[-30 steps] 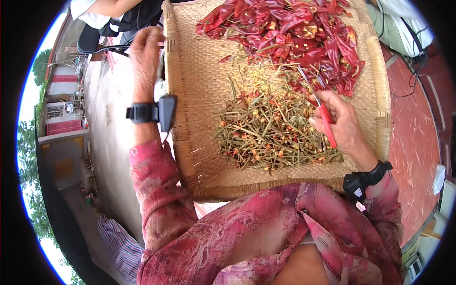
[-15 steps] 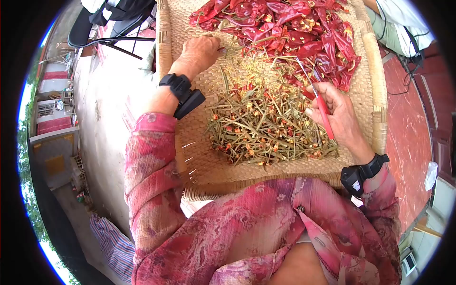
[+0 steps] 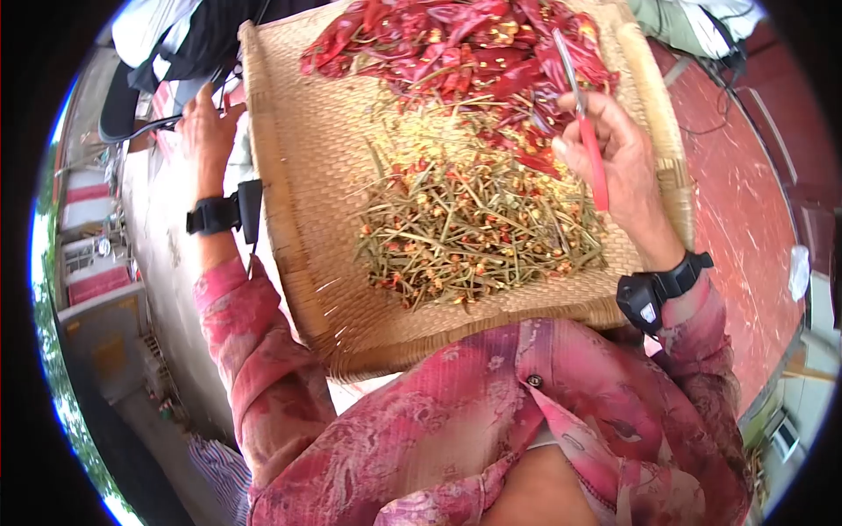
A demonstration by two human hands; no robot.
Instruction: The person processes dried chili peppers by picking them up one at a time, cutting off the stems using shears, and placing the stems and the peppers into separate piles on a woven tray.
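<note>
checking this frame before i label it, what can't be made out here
- Head view: the far end of the woven tray and of the red chilli pile is cut off by the top edge.
- Left hand: its fingertips are hidden behind the tray's left rim, so its grip is unclear.
- Scissors in the right hand: the handle loops are hidden inside the fist.
- Near tray edge: covered by the person's pink shirt.

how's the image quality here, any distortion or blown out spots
Head view: strong fisheye, black corners, and the woven tray's edges bow outward. Bright daylight whitens the sky at far left. The right hand with red-handled scissors and the stem pile stay sharp.
</note>
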